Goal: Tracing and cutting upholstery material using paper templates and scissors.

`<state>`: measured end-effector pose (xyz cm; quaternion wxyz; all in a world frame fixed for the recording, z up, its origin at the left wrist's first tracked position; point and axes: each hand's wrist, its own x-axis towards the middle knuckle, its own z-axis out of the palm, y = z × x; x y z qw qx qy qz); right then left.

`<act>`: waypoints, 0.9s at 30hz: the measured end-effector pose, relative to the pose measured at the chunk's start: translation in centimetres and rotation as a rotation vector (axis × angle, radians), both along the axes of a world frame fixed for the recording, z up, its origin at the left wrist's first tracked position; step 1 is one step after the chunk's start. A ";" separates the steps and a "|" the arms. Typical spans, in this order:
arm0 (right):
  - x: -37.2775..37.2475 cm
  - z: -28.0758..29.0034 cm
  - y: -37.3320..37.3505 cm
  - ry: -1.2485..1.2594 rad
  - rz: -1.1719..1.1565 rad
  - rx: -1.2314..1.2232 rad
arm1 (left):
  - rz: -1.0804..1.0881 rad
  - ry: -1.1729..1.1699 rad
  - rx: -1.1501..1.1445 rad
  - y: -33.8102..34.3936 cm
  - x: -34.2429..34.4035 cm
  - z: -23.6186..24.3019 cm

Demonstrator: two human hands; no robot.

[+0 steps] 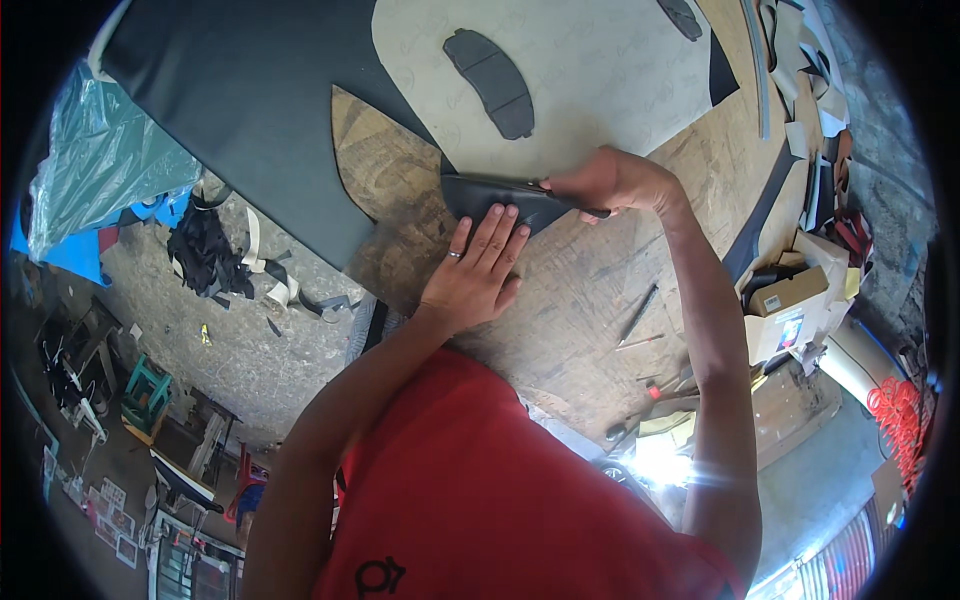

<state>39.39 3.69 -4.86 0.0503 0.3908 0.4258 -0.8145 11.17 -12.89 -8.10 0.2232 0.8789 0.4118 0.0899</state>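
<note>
My left hand (485,255) lies flat, fingers stretched out, on a small piece of black leather-like sheet (463,200) near the front of the wooden table. A ring sits on one finger. My right hand (605,182), partly blurred, is closed around what look like dark scissors (590,209) at the right end of this piece. Their blades run left along its upper edge, and the hand hides part of the handles. Beyond my hands, a dark curved template (490,84) rests on a pale backing sheet (590,75).
A large black sheet (250,100) drapes over the table's left side. A pen (638,312) and a thin stick lie on the wood (570,310). At right stand a box of scraps (790,295) and a red coiled hose (897,410). Black scraps (210,250) litter the floor.
</note>
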 end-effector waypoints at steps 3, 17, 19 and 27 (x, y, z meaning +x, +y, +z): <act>-0.1 0.0 -0.5 0.004 -0.013 0.000 | -0.002 -0.028 -0.003 0.0 -0.2 0.1; 0.7 0.0 -14.1 0.200 -0.629 -0.281 | 0.253 -0.235 -0.148 1.7 -6.3 3.8; -1.1 0.1 -16.4 0.249 -0.726 -0.316 | 0.675 -0.263 -0.381 5.7 -6.0 5.8; -6.7 -0.1 -17.2 0.270 -0.907 -0.310 | 0.992 -0.635 -1.076 11.2 -4.8 4.9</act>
